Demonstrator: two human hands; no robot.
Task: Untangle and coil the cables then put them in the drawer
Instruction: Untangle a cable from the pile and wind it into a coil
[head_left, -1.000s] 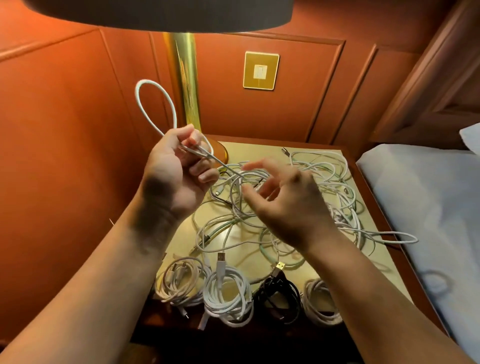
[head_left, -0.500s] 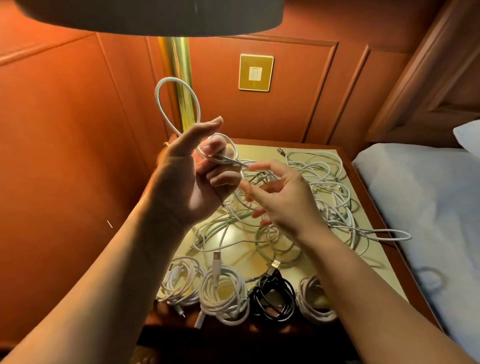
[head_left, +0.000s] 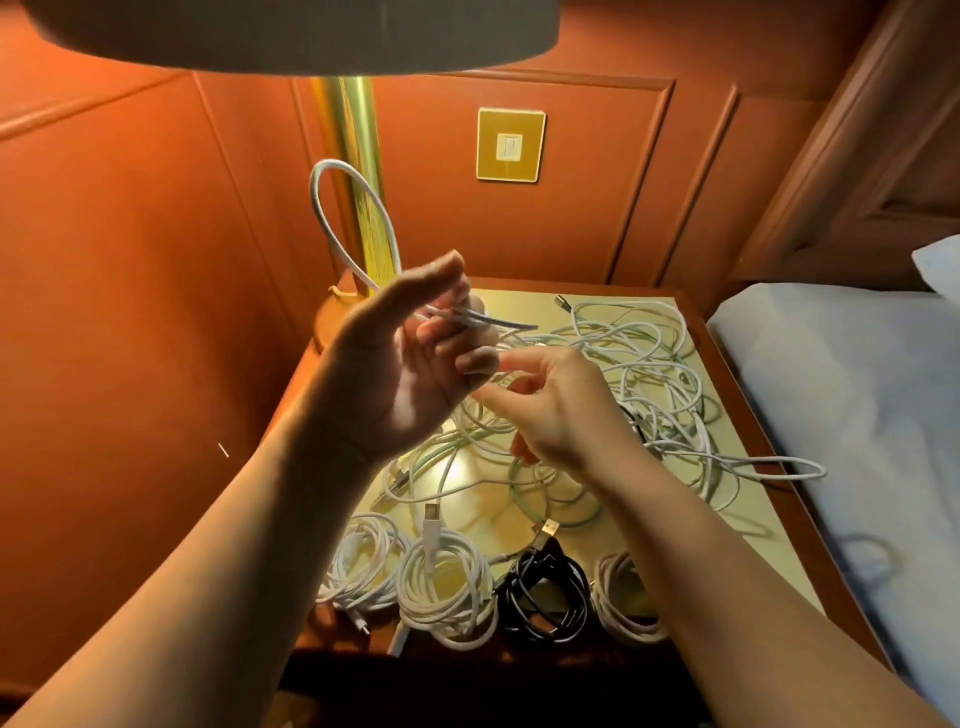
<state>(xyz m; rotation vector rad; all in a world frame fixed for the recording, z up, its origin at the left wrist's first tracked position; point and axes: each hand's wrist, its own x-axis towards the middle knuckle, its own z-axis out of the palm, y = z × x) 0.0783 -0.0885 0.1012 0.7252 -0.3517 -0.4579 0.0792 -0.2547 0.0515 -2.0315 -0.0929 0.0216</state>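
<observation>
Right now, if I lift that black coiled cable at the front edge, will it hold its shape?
Probably not: the black coiled cable shows no tie, so its loops would likely sag apart. It looks light, and its plug already sticks out and would likely dangle.

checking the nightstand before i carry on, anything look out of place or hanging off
Yes. One white cable loop from the tangled pile sticks out past the nightstand's right edge toward the bed. The four coiled bundles sit at the front edge, some ends overhanging.

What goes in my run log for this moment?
left hand: holds white cable loop | right hand: pinches strand | coiled: four | tangle: remains
</observation>
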